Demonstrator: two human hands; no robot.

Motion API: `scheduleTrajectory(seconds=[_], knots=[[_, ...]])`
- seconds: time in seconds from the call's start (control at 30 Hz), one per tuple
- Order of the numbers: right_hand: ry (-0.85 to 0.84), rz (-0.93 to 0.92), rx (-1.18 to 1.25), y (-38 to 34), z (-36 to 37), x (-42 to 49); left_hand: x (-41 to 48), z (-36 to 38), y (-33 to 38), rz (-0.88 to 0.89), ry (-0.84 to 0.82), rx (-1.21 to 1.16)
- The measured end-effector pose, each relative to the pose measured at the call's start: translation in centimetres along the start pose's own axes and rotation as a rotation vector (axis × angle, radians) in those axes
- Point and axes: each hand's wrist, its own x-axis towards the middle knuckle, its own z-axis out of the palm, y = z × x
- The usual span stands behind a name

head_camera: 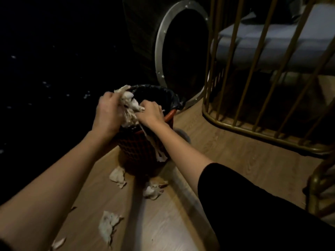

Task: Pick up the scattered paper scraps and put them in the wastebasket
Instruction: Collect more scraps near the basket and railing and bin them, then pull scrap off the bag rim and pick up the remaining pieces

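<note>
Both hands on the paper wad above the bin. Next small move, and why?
Likely draw the dangling strip up over the rim before letting go. The left hand and right hand both grip the paper wad above the open mouth of the wastebasket, but the strip hangs down outside its front wall, so releasing now would probably leave it draped outside.

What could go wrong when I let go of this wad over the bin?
1. A long strip trails from the wad down the outside of the wastebasket. When the left hand and right hand let go, it may fall on the floor.
2. The wad sits over the basket's near-left edge, so part could spill outside.
</note>
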Motion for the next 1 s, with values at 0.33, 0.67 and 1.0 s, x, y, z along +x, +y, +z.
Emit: scheduleTrajectory(seconds=[0.33, 0.67, 1.0], knots=[[0.534, -0.037, 0.299, 10.0, -3.8, -8.7, -9.5, 2.6, 2.9, -0.113, 0.282, -0.147], [0.189, 0.393, -0.269, 31.1, 1.5, -21.8, -26.5, 15.6, 0.9, -0.220, -0.776, -0.152], [0.124, 0.232, -0.331, 28.0, 3.9, -18.7, -29.1, 15.9, 0.2, -0.428, -0.491, -0.240]])
